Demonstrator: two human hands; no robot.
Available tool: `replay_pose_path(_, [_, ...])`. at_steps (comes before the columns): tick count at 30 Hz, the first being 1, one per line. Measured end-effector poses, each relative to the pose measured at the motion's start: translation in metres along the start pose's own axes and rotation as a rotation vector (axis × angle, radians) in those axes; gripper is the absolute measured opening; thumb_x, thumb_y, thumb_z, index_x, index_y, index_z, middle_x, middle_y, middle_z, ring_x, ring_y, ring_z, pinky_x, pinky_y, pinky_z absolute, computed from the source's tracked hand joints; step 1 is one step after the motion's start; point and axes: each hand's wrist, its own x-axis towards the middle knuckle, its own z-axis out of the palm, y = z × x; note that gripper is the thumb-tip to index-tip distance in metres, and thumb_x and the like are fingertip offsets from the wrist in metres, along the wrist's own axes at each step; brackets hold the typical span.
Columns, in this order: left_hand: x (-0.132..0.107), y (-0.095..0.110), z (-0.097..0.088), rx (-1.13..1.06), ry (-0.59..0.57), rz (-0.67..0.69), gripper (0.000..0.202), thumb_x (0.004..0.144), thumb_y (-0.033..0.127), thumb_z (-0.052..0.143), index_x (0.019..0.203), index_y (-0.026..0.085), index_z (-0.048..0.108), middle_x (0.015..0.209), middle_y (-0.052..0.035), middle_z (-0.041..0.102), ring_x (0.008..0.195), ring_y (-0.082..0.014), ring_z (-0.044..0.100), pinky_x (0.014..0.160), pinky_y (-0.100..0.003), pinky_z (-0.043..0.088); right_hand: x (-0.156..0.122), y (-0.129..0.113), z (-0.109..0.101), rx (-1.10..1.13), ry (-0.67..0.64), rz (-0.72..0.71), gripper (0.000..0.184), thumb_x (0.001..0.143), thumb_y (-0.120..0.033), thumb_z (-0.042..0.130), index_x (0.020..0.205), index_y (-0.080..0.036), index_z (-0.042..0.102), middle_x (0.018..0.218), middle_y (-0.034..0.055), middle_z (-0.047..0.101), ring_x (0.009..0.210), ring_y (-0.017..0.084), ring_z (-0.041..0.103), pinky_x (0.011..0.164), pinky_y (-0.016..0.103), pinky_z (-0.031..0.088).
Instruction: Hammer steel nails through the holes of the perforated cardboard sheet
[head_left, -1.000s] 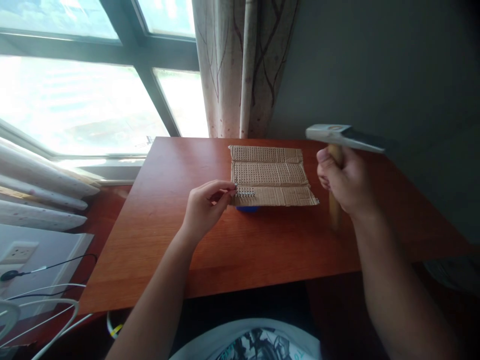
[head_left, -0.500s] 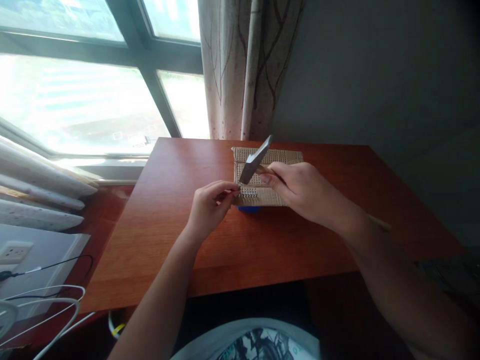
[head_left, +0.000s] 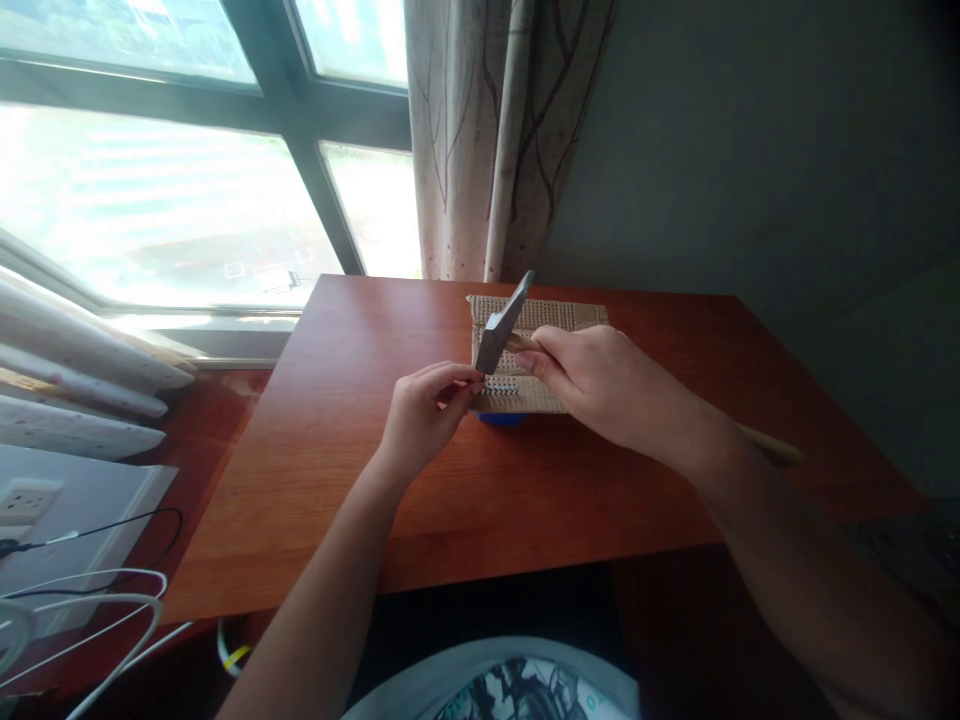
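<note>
My right hand (head_left: 592,375) is closed around the wooden handle of a hammer (head_left: 504,325), whose grey metal head is tilted just above my left fingertips. Part of the handle shows again beyond my right forearm. At the left edge of a piece of cardboard (head_left: 551,402), my left hand (head_left: 431,400) pinches a thin, small nail, mostly hidden by the fingers. Rows of small holes cover much of the cardboard. A short row of nails (head_left: 502,390) stands in it near its front edge. Something blue (head_left: 501,420) is under the cardboard, mostly hidden.
All this sits on a reddish-brown wooden table (head_left: 315,500). A window (head_left: 165,210) and curtain (head_left: 465,140) are behind it, a grey wall (head_left: 750,150) at the right. White cables (head_left: 142,600) and a wall socket (head_left: 28,502) are at the lower left.
The hammer head has come down slightly and to the left, closer to my left fingertips. My left hand keeps its pinch at the cardboard's edge. The view has shifted a little.
</note>
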Motion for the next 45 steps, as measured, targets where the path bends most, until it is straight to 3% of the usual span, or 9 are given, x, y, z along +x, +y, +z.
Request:
replay_pose_path(5, [0.0001, 0.0031, -0.0003, -0.004, 0.002, -0.006, 0.011, 0.085, 0.022, 0.066, 0.089, 0.015, 0.073, 0.083, -0.0051, 0.073, 0.066, -0.0142, 0.068, 0.060, -0.024, 0.058, -0.0018, -0.0014, -0.0016, 0.014, 0.039, 0.003, 0.032, 0.103, -0.041, 0.042, 0.085, -0.020, 0.058, 0.072, 0.0018, 0.064, 0.061, 0.015, 0.056, 0.059, 0.027, 0.031])
replay_pose_path(9, [0.0004, 0.0021, -0.0007, 0.005, 0.002, -0.012, 0.012, 0.085, 0.023, 0.067, 0.090, 0.015, 0.074, 0.084, -0.0054, 0.073, 0.068, -0.0149, 0.069, 0.064, -0.026, 0.060, -0.0004, -0.0013, 0.0032, -0.053, -0.008, 0.012, 0.030, 0.103, -0.040, 0.043, 0.089, -0.021, 0.061, 0.073, 0.0036, 0.067, 0.066, 0.018, 0.059, 0.060, 0.028, 0.031])
replay_pose_path(17, [0.0007, 0.0013, -0.0007, 0.005, 0.004, -0.009, 0.011, 0.084, 0.021, 0.066, 0.090, 0.016, 0.074, 0.083, -0.0053, 0.074, 0.064, -0.0139, 0.068, 0.059, -0.024, 0.058, -0.0023, 0.0005, 0.0017, -0.010, 0.042, 0.008, 0.033, 0.104, -0.041, 0.040, 0.086, -0.021, 0.059, 0.071, 0.0017, 0.064, 0.061, 0.015, 0.056, 0.058, 0.027, 0.029])
replay_pose_path(23, [0.0005, 0.0018, -0.0011, 0.006, -0.007, -0.019, 0.013, 0.084, 0.024, 0.067, 0.091, 0.015, 0.075, 0.083, -0.0060, 0.074, 0.067, -0.0156, 0.069, 0.061, -0.026, 0.059, -0.0006, -0.0022, 0.0042, -0.048, -0.018, 0.019, 0.032, 0.103, -0.041, 0.041, 0.089, -0.021, 0.060, 0.075, 0.0038, 0.066, 0.067, 0.018, 0.059, 0.061, 0.028, 0.030])
replay_pose_path(33, [0.0010, -0.0001, -0.0006, -0.054, -0.035, -0.063, 0.014, 0.084, 0.025, 0.067, 0.093, 0.016, 0.073, 0.081, -0.0051, 0.072, 0.068, -0.0159, 0.070, 0.061, -0.025, 0.058, -0.0032, 0.0018, 0.0046, -0.022, -0.003, 0.009, 0.032, 0.104, -0.040, 0.041, 0.084, -0.021, 0.058, 0.073, 0.0029, 0.065, 0.063, 0.016, 0.056, 0.059, 0.028, 0.029])
replay_pose_path(39, [0.0019, 0.0032, -0.0035, -0.042, -0.010, -0.010, 0.012, 0.086, 0.024, 0.067, 0.093, 0.017, 0.073, 0.094, -0.0058, 0.068, 0.069, -0.0117, 0.065, 0.058, -0.022, 0.053, -0.0033, 0.0043, 0.0050, -0.001, 0.013, 0.005, 0.032, 0.103, -0.040, 0.042, 0.082, -0.021, 0.057, 0.071, 0.0019, 0.063, 0.063, 0.016, 0.056, 0.059, 0.028, 0.030])
replay_pose_path(42, [0.0021, 0.0041, -0.0069, -0.012, 0.018, -0.041, 0.013, 0.087, 0.026, 0.067, 0.092, 0.016, 0.072, 0.084, -0.0038, 0.066, 0.062, -0.0092, 0.059, 0.054, -0.020, 0.047, -0.0029, 0.0051, 0.0045, 0.013, 0.019, 0.011, 0.032, 0.103, -0.040, 0.042, 0.083, -0.021, 0.058, 0.070, 0.0014, 0.063, 0.061, 0.015, 0.054, 0.058, 0.028, 0.029])
replay_pose_path(45, [0.0018, 0.0041, -0.0097, -0.091, -0.040, -0.157, 0.015, 0.088, 0.030, 0.065, 0.088, 0.015, 0.067, 0.069, -0.0008, 0.064, 0.055, -0.0087, 0.055, 0.050, -0.020, 0.043, -0.0022, 0.0062, 0.0043, 0.007, 0.026, 0.030, 0.033, 0.103, -0.041, 0.042, 0.082, -0.021, 0.057, 0.069, 0.0011, 0.062, 0.061, 0.015, 0.053, 0.058, 0.027, 0.029])
